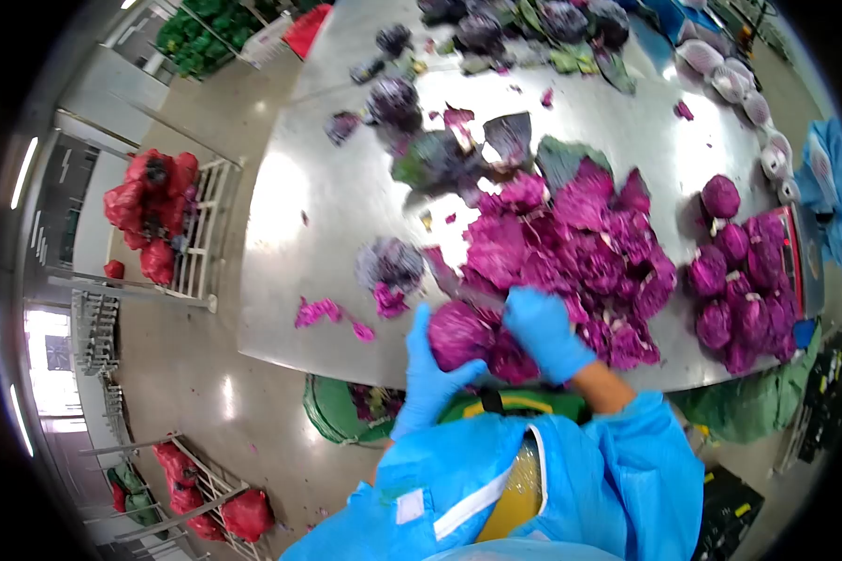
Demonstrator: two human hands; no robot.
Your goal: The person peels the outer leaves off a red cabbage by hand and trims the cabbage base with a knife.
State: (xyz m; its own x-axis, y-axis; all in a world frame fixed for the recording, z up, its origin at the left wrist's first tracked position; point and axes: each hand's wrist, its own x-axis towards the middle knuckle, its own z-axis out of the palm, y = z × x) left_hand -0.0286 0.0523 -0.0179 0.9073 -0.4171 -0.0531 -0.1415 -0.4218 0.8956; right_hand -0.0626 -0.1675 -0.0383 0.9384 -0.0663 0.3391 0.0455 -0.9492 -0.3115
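My left hand point(432, 370), in a blue glove, curves around a purple cabbage head point(459, 334) at the table's near edge. Fingers lie along its left side and the thumb reaches under its near side. My right hand point(544, 329), also gloved, is closed on a knife point(477, 295), whose greyish blade points up and left just beyond the cabbage; the handle is hidden in the fist. Beside and beyond my right hand lies a heap of loose purple cabbage leaves point(571, 248). A darker untrimmed cabbage point(390, 264) sits beyond my left hand.
Trimmed cabbages point(748, 313) are piled at the right, by a scale point(803, 262). More dark cabbages point(482, 33) lie at the table's far end. A green bag point(346, 411) hangs below the near edge. Carts with red sacks point(152, 210) stand on the left floor.
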